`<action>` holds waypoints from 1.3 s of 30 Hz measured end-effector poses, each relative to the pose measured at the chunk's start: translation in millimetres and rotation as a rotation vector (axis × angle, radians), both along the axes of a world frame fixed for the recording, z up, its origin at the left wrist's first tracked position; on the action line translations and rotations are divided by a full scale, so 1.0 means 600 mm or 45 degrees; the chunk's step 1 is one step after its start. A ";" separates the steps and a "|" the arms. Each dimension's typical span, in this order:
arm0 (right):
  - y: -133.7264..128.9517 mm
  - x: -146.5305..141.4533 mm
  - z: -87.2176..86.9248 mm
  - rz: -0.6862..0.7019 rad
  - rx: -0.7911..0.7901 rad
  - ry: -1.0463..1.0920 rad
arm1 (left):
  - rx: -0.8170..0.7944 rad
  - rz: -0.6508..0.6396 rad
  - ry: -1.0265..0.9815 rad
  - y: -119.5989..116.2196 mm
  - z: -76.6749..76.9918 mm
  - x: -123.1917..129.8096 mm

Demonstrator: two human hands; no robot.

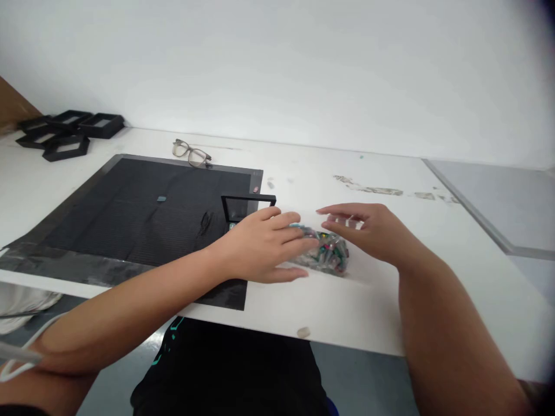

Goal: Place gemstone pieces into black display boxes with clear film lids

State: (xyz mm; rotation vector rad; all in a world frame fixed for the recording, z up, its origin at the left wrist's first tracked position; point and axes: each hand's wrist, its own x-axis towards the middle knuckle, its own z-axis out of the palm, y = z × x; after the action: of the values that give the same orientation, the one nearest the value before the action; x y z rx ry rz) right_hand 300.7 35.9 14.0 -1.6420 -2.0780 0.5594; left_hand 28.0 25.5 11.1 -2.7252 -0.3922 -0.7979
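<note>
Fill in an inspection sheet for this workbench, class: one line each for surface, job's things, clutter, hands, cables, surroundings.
Surface: white table, stained near the back; black mat on its left part.
Job's things: clear bag of small coloured parts; black frame beside it.
Clutter: glasses, stack of black frames, grey sheet.
Hands: left hand on the bag, right hand open over it.
Cables: nothing seen.
Surroundings: white wall.

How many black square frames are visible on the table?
5, possibly more hidden: four are stacked loosely at the far left corner, and one lies on the dark mat just beyond the left hand.
</note>
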 end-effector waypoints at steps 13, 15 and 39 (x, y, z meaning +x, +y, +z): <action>-0.045 -0.078 0.026 0.321 0.418 -0.434 | -0.308 -0.100 0.145 0.000 -0.017 -0.020; -0.044 -0.092 0.023 0.398 0.182 -0.407 | -0.307 -0.085 0.159 -0.003 -0.017 -0.019; -0.035 -0.078 0.016 0.316 -0.207 0.483 | -0.264 -0.053 -0.183 -0.012 0.003 -0.024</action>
State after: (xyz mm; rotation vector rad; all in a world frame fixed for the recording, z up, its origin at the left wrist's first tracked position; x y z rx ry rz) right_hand 254.1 15.1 23.7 -1.2422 -1.9970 1.0580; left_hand 13.6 18.6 13.1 -2.8832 -0.4744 -1.0216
